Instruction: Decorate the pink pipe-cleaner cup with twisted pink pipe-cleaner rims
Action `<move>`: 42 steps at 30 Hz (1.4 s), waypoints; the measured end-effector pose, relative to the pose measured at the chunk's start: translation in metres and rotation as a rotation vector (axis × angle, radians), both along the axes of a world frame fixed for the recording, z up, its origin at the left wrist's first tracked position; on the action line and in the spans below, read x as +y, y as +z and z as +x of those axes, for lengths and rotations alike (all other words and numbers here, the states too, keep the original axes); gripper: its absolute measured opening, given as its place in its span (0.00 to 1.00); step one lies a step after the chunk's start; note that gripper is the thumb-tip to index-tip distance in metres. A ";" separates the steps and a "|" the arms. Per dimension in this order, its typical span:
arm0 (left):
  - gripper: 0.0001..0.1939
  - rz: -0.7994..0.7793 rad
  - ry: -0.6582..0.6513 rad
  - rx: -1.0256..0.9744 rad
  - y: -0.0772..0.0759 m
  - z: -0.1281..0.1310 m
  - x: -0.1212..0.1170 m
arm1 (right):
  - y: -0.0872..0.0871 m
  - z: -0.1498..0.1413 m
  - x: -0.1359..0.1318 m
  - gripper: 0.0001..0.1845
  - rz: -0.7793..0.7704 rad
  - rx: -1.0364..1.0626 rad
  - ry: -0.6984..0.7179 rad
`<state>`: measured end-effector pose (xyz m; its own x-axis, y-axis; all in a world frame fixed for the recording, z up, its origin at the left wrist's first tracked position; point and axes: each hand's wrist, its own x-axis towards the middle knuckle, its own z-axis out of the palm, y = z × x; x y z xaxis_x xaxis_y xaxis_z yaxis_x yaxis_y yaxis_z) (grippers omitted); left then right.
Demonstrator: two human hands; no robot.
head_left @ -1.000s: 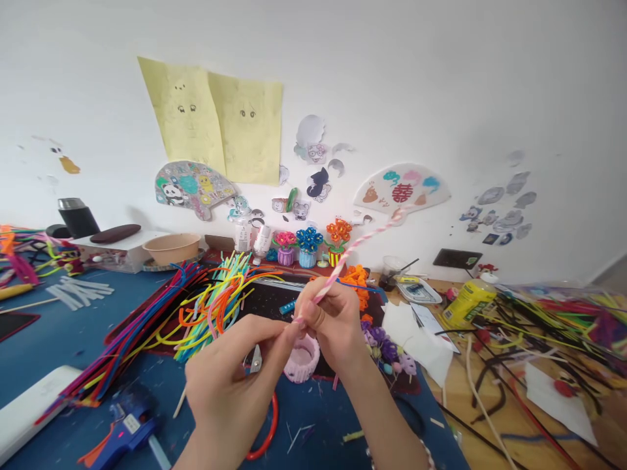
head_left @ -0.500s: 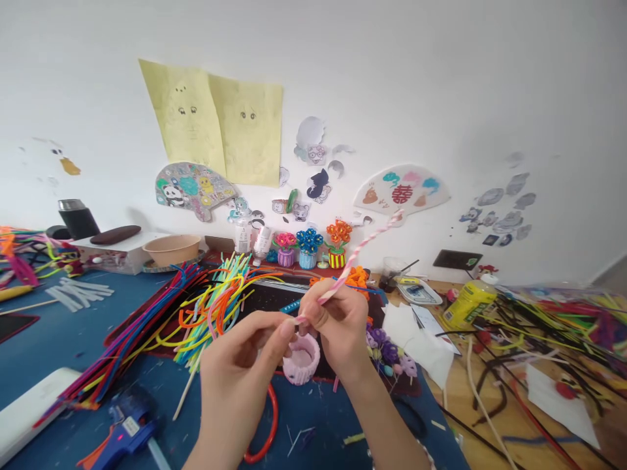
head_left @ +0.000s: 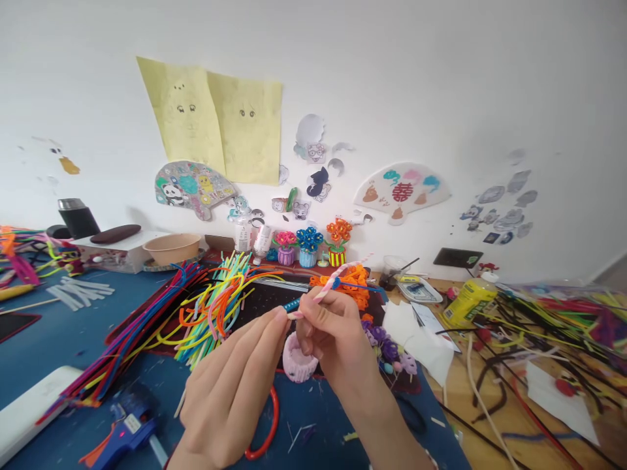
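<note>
Pink-and-white twist [head_left: 327,288]: raised at the centre, strung between the two hands, above and behind the pink ribbed cup.
White strips [head_left: 81,292]: flat, matte pieces fanned in a loose pile on the blue tabletop [head_left: 53,333].
Glue gun [head_left: 131,427]: blue, smooth body lying on its side, orange trigger, translucent stick protruding.
Dark bundle [head_left: 147,326]: long, slender stems in blue, red and purple, laid slantwise.
Bowl [head_left: 171,250]: round, peach-coloured, smooth-walled.
Bright bundle [head_left: 218,303]: mint, yellow and orange stems, some straight, others curling loosely.
Left hand [head_left: 228,385]: back turned up, fingertips pinched on the left end of the twist.
Red loop [head_left: 275,418]: smooth, curved, partly covered by the left hand.
Pink ribbed cup [head_left: 300,371]: short, round, open-topped, its wall made of upright ridges.
Twist's look: pink and white strands wound in a spiral like candy striping, soft-edged, bending gently up rightward to a thin, blurred tip.
Right hand [head_left: 340,329]: thumb and fingers grasping the twist just beside the left fingertips.
Orange heap [head_left: 360,297]: fuzzy, tangled loops.
Purple flowers [head_left: 390,352]: clustered, rounded petals.
Bottle [head_left: 470,302]: yellow-labelled, tilted.
</note>
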<state>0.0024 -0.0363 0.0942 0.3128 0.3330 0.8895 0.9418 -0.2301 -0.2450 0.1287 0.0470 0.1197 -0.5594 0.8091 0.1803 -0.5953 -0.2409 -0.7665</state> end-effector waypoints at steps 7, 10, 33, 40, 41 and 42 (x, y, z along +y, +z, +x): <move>0.06 0.135 0.077 -0.465 0.003 0.029 0.013 | -0.005 -0.004 0.001 0.15 0.077 0.074 -0.054; 0.02 -0.107 -0.002 -0.856 0.005 0.037 0.009 | -0.008 -0.006 0.004 0.14 0.224 0.079 -0.149; 0.17 -1.189 -0.670 -1.635 0.042 0.016 0.010 | -0.018 0.009 0.039 0.08 0.912 0.044 -0.420; 0.08 -0.623 -0.389 -1.249 0.025 0.016 0.018 | -0.020 0.003 0.037 0.09 0.656 0.046 -0.353; 0.06 -0.574 -0.369 -1.176 0.023 0.017 0.018 | -0.021 0.002 0.036 0.09 0.636 0.047 -0.341; 0.04 -0.532 -0.352 -1.109 0.021 0.018 0.018 | -0.022 0.000 0.035 0.09 0.623 0.045 -0.333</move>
<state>0.0200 -0.0181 0.1152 -0.3646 0.7773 0.5127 0.4504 -0.3346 0.8277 0.1290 0.0821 0.0980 -0.2810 0.6746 0.6826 -0.5951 0.4355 -0.6754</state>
